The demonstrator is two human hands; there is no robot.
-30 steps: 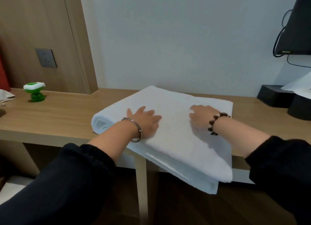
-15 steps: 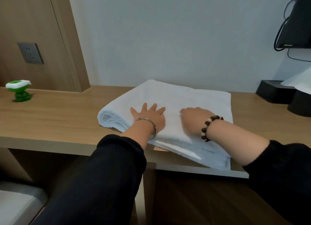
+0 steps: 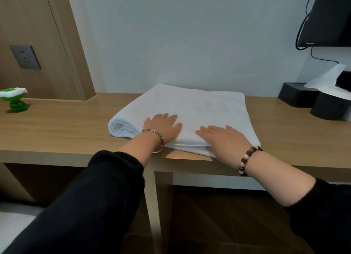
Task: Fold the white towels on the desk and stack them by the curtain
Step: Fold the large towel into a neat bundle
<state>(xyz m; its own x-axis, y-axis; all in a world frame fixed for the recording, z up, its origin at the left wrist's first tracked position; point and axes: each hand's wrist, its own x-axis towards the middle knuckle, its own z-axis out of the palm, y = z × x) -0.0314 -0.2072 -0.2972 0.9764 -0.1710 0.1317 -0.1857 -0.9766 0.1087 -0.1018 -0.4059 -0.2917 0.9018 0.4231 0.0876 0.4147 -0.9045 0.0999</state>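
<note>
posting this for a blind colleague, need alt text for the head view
A person's left hand and right hand press flat on a folded white towel lying on a wooden desk against a pale wall. A small green object stands far left; black boxes sit at the right.

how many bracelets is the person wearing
2: a silver bangle on the left wrist, beside the white towel; a beaded bracelet on the right wrist, above the desk edge. The black sleeves may hide others.

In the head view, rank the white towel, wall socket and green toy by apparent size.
Largest: white towel. Then wall socket and green toy, which look about alike, so I won't rank them.
</note>
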